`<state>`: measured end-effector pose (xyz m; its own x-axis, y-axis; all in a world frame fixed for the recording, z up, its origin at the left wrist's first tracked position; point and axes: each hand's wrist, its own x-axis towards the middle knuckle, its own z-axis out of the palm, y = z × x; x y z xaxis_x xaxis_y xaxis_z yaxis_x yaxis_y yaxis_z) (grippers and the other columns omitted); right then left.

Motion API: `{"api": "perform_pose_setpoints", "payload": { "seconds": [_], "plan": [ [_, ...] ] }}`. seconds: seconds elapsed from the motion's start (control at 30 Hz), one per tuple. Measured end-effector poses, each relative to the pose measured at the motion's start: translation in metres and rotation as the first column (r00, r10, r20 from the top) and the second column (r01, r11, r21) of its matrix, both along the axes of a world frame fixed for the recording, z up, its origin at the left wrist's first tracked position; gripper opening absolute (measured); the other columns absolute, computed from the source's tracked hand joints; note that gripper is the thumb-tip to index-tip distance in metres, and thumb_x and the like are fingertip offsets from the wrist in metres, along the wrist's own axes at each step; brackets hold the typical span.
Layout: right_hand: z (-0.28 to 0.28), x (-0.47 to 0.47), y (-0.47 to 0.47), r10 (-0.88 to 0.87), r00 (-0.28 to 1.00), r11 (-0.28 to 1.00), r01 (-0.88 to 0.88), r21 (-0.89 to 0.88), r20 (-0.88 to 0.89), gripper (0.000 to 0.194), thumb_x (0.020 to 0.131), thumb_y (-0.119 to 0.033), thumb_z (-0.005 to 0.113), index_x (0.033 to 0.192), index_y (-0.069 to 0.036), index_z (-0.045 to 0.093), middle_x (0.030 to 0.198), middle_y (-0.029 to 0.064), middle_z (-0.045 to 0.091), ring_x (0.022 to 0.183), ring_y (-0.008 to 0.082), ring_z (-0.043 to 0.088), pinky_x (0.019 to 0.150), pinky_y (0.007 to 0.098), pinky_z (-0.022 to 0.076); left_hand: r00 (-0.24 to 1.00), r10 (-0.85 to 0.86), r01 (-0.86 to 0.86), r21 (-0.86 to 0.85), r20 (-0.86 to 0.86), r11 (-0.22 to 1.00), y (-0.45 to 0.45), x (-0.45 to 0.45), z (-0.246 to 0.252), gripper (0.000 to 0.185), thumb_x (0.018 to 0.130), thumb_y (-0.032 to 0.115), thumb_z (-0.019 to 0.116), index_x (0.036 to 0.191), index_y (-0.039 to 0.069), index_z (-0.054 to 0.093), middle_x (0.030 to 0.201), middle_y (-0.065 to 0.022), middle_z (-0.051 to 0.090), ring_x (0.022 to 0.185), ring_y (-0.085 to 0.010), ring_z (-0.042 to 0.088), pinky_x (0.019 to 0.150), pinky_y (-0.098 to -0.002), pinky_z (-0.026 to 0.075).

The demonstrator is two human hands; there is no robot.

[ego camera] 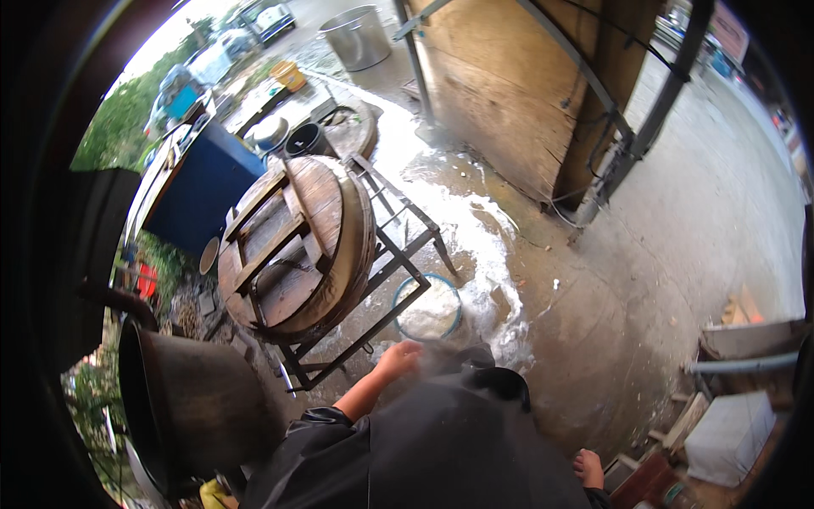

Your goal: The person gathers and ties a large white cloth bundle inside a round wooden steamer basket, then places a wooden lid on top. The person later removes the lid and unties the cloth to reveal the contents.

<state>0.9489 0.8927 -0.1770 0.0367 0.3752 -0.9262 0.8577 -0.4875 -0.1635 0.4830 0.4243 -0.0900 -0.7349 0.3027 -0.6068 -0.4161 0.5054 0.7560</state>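
Note:
My left hand [399,360] is held out in front of my dark apron, its fingertips blurred. Whether its fingers are apart or closed is unclear. Just beyond it, a round blue-rimmed basin or basket [427,308] with a white, curdled-looking mass inside sits on the wet floor. Left of that hand, a large wooden tub with a round plank lid [296,223] leans on a dark metal frame [397,308]. Loosely curled and with nothing visible in it, my right hand [589,467] hangs low at my right side.
White foamy liquid [489,273] spreads across the concrete. A big, soot-darkened metal barrel [210,388] stands close on my left. Ahead are a plywood panel [496,95] with metal posts and a large metal pot [357,41]. A white box [731,436] and wood pieces lie at the right.

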Motion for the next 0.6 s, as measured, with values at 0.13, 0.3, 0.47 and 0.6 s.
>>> {"api": "perform_pose_setpoints", "payload": {
  "seconds": [0.13, 0.3, 0.47, 0.6],
  "plan": [
    [-0.011, -0.134, 0.161, 0.257, 0.966, 0.962, -0.254, 0.097, -0.023, 0.042, 0.093, -0.035, 0.056, 0.131, -0.017, 0.050, 0.113, 0.0061, 0.058, 0.099, 0.0259, 0.057, 0.080, 0.0537, 0.0480, 0.976, 0.213, -0.213, -0.013, -0.040, 0.977, 0.022, -0.010, -0.011, 0.028, 0.090, 0.010, 0.056, 0.114, -0.002, 0.063, 0.100, -0.0095, 0.070, 0.076, -0.0165, 0.067, 0.071, -0.0312, 0.055],
    [-0.017, -0.306, 0.217, 0.355, 0.927, 0.930, -0.337, 0.144, -0.118, 0.042, 0.094, -0.036, 0.054, 0.131, -0.017, 0.051, 0.117, 0.0055, 0.058, 0.107, 0.0245, 0.057, 0.080, 0.0492, 0.0492, 0.858, 0.512, -0.507, 0.204, 0.030, 0.838, 0.080, -0.083, -0.041, 0.027, 0.089, 0.005, 0.054, 0.114, -0.003, 0.062, 0.098, -0.0091, 0.069, 0.079, -0.0174, 0.068, 0.074, -0.0314, 0.055],
    [-0.018, -0.444, 0.208, 0.700, 0.593, 0.652, -0.758, 0.018, -0.398, 0.034, 0.093, -0.022, 0.059, 0.123, -0.007, 0.063, 0.108, 0.0069, 0.069, 0.095, 0.0191, 0.067, 0.083, 0.0314, 0.0524, 0.899, 0.424, -0.382, 0.275, -0.112, 0.882, 0.129, -0.193, -0.041, 0.026, 0.092, 0.006, 0.053, 0.117, 0.000, 0.059, 0.111, -0.0087, 0.066, 0.088, -0.0161, 0.066, 0.080, -0.0304, 0.052],
    [-0.018, -0.555, 0.222, 0.839, 0.403, 0.448, -0.893, 0.044, -0.367, 0.029, 0.093, -0.022, 0.059, 0.117, -0.007, 0.064, 0.100, 0.0059, 0.067, 0.088, 0.0186, 0.064, 0.077, 0.0318, 0.0511, 0.830, 0.532, -0.497, 0.210, -0.170, 0.842, 0.133, -0.238, -0.016, 0.031, 0.091, 0.009, 0.055, 0.120, 0.000, 0.060, 0.112, -0.0101, 0.068, 0.090, -0.0191, 0.068, 0.085, -0.0326, 0.051]
  ]
}}
